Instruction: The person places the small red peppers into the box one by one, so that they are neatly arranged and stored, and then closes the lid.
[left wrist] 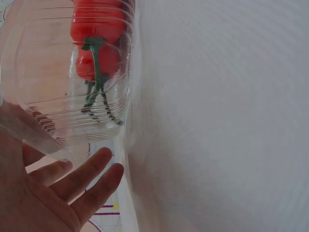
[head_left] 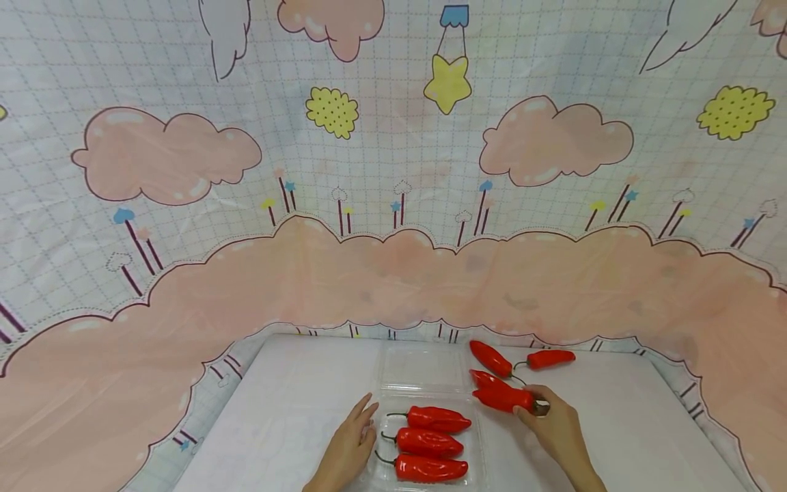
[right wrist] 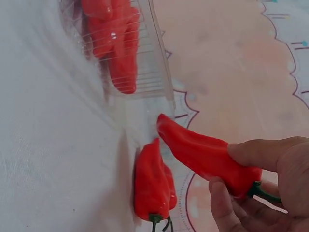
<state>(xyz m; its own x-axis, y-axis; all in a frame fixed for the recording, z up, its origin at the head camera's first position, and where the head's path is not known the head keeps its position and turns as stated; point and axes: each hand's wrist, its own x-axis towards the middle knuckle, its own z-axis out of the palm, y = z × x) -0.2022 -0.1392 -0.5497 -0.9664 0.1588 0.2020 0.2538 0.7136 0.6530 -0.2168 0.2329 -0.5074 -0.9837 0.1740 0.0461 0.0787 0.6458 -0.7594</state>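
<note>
My right hand (head_left: pixel 558 422) pinches a long red pepper (right wrist: pixel 207 154) by its stem end, between thumb and fingers, with the tip pointing left toward the container. In the right wrist view the pepper is raised above the table. A clear plastic container (head_left: pixel 481 447) stands in front of me, its lid (head_left: pixel 424 369) folded back. Inside it three red peppers (head_left: pixel 429 443) lie in a row, green stems to the left. By the container's left side is my left hand (head_left: pixel 347 444), its fingers (left wrist: pixel 94 193) extended and spread beside the clear wall.
Three loose red peppers lie at the back right of the white table (head_left: pixel 283 403): one pepper (head_left: pixel 486 377) just behind the held one, another pepper (head_left: pixel 490 359) past it, and a smaller pepper (head_left: pixel 551 359) to the right. A patterned curtain (head_left: pixel 393 280) hangs behind the table.
</note>
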